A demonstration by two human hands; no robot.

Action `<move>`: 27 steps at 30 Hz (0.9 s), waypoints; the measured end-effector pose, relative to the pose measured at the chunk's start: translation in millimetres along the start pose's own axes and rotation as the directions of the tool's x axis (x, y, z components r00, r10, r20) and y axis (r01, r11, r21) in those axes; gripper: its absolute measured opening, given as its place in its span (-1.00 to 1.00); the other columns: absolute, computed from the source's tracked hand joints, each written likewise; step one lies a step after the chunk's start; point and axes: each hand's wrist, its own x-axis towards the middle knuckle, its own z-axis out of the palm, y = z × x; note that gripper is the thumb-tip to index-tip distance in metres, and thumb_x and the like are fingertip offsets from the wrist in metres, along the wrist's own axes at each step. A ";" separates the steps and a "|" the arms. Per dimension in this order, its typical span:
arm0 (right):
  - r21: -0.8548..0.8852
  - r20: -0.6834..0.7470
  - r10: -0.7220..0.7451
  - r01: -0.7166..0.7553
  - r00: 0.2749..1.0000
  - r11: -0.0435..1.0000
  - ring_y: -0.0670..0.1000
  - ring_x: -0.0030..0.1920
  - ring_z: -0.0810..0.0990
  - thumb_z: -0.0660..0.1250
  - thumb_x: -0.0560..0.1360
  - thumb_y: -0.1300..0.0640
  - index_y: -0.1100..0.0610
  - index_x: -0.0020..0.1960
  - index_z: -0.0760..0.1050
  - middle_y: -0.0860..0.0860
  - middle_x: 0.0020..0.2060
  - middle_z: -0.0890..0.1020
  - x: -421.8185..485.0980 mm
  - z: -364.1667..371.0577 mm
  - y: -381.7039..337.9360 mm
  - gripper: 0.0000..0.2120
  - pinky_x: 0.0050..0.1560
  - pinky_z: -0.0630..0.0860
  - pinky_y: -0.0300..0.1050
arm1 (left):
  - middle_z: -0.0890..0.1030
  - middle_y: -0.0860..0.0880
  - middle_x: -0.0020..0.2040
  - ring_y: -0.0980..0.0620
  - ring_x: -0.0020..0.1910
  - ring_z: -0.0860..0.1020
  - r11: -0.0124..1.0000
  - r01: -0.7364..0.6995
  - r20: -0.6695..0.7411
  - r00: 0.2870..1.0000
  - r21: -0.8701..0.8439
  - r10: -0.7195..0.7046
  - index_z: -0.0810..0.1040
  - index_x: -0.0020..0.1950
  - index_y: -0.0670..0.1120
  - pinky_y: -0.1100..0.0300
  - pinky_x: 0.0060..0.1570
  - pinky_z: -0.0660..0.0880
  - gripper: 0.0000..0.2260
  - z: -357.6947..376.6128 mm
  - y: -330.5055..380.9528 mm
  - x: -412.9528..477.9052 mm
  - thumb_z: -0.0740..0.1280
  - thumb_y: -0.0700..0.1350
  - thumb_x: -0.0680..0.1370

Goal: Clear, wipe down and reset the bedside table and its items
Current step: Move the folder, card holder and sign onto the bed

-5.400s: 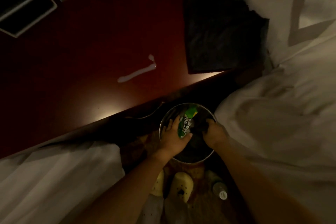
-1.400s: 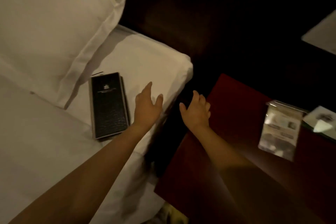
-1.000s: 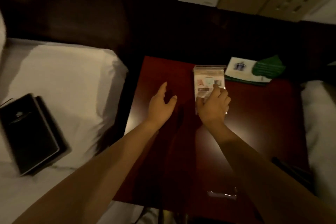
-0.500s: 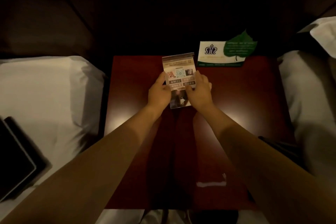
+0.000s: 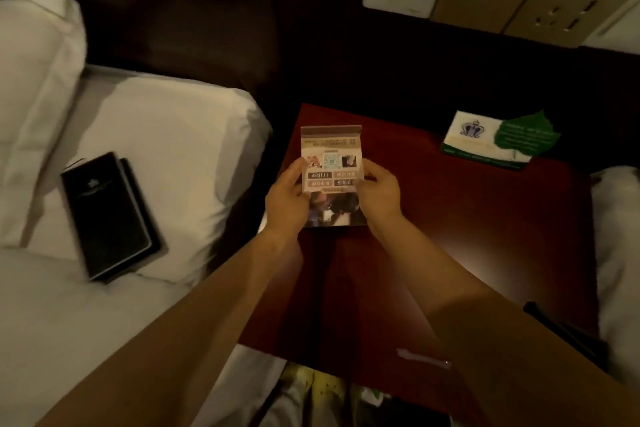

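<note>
Sign holder (image 5: 331, 163) sits over the back left of the counter (image 5: 467, 236). My left hand (image 5: 287, 199) and right hand (image 5: 379, 192) each pinch a side edge, I judge to free the surface for wiping. Its sleeve appears to contain one printed sheet. Leaf card (image 5: 498, 140) stands rear right, and the black folder (image 5: 107, 215) lies on the bed (image 5: 166, 135).

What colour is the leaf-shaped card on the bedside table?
The leaf-shaped card is green, overlapping a white card; head view.

Left hand (image 5: 287, 199) and right hand (image 5: 377, 194) now both on the display card (image 5: 330, 163), earlier the right alone.
</note>
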 end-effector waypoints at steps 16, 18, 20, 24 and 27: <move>-0.220 0.576 -0.111 0.284 0.810 0.933 0.18 0.01 0.61 0.18 0.48 0.37 0.28 0.05 0.56 0.23 0.05 0.63 -146.3 246.9 -57.2 -0.77 0.02 0.59 -0.05 | 0.61 -0.10 0.19 -0.06 0.10 0.60 0.979 0.124 -0.656 0.727 -0.163 -0.201 0.49 0.31 -0.03 -0.04 0.15 0.56 -0.59 -246.2 -25.2 -110.1 0.33 -0.28 0.48; -0.250 0.662 -0.109 0.356 0.741 0.901 0.23 0.05 0.59 0.20 0.48 0.35 0.30 0.10 0.54 0.27 0.11 0.56 -171.4 277.0 -53.4 -0.76 0.14 0.56 0.08 | 0.59 -0.13 0.22 -0.09 0.12 0.58 0.965 0.146 -0.699 0.667 -0.219 -0.259 0.46 0.34 -0.04 -0.06 0.20 0.52 -0.56 -275.2 -39.1 -127.0 0.33 -0.29 0.47; -0.275 0.728 -0.096 0.417 0.679 0.866 0.24 0.09 0.55 0.21 0.47 0.36 0.30 0.15 0.50 0.26 0.18 0.50 -194.6 303.7 -46.7 -0.73 0.20 0.52 0.12 | 0.58 -0.13 0.24 -0.05 0.11 0.57 0.956 0.154 -0.728 0.621 -0.250 -0.291 0.43 0.37 -0.07 -0.04 0.22 0.51 -0.52 -300.3 -53.1 -143.5 0.32 -0.33 0.47; -0.324 0.810 -0.034 0.496 0.585 0.806 0.19 0.09 0.51 0.19 0.47 0.37 0.27 0.15 0.46 0.23 0.19 0.40 -232.3 345.0 -27.7 -0.74 0.26 0.47 0.00 | 0.57 -0.08 0.27 -0.07 0.16 0.57 0.953 0.192 -0.757 0.580 -0.235 -0.303 0.43 0.38 -0.08 -0.03 0.23 0.51 -0.52 -342.9 -83.0 -173.2 0.34 -0.30 0.47; -0.320 0.861 0.010 0.527 0.509 0.787 0.21 0.10 0.53 0.18 0.45 0.40 0.28 0.14 0.46 0.26 0.17 0.45 -247.1 366.1 -16.5 -0.72 0.26 0.48 0.04 | 0.55 -0.09 0.28 -0.06 0.17 0.56 0.948 0.199 -0.768 0.555 -0.250 -0.319 0.41 0.38 -0.09 -0.03 0.24 0.49 -0.50 -367.3 -103.5 -186.1 0.34 -0.32 0.45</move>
